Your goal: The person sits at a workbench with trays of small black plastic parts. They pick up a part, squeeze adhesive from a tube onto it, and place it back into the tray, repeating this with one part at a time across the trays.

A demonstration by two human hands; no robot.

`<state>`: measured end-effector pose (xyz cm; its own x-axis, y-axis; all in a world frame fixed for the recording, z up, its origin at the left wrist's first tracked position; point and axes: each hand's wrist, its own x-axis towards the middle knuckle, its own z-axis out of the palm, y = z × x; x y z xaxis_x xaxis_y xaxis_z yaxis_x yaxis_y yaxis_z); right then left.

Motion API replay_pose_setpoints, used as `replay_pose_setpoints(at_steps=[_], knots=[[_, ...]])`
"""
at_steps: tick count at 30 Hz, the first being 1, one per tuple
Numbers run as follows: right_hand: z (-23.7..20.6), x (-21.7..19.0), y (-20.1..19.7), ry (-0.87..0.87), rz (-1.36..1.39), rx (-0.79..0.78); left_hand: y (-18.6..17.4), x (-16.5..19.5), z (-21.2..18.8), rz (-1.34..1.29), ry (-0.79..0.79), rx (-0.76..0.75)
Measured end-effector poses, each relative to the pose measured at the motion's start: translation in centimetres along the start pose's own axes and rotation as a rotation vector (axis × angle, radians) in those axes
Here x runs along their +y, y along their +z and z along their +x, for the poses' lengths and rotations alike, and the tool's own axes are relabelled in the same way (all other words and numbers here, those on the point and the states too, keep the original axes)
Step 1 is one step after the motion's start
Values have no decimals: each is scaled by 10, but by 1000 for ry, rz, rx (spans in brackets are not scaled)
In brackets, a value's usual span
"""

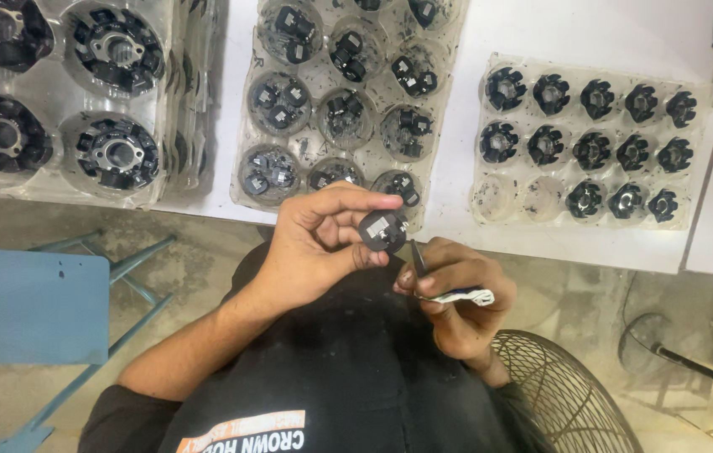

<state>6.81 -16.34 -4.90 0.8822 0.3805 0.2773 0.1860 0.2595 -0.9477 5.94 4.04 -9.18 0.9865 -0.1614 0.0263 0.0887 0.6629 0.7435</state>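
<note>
My left hand (314, 247) pinches a small round black part (382, 230) with metal contacts between thumb and fingers, held over my lap just below the table's edge. My right hand (455, 298) grips a thin metal tool (418, 257), tweezers or a pick, with a white-wrapped handle. Its tip points up at the black part's right side. Both hands are close together in front of my dark shirt.
On the white table (465, 109) lie clear plastic trays: a middle tray (323, 159) with small black parts, a right tray (684, 214) with black star-shaped pieces, and left trays (54, 96) with large round black assemblies. A blue stool (29, 306) stands left, a wire fan guard (566, 394) lower right.
</note>
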Motion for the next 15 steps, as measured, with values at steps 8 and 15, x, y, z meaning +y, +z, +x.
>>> replay_pose_setpoints(at_steps=[8,15], knots=[[0,-1,-5,-50,-277,-101,7,3,-1,-9,-10,5],[6,-2,-4,-61,-331,-120,7,-1,-1,-14,12,5]])
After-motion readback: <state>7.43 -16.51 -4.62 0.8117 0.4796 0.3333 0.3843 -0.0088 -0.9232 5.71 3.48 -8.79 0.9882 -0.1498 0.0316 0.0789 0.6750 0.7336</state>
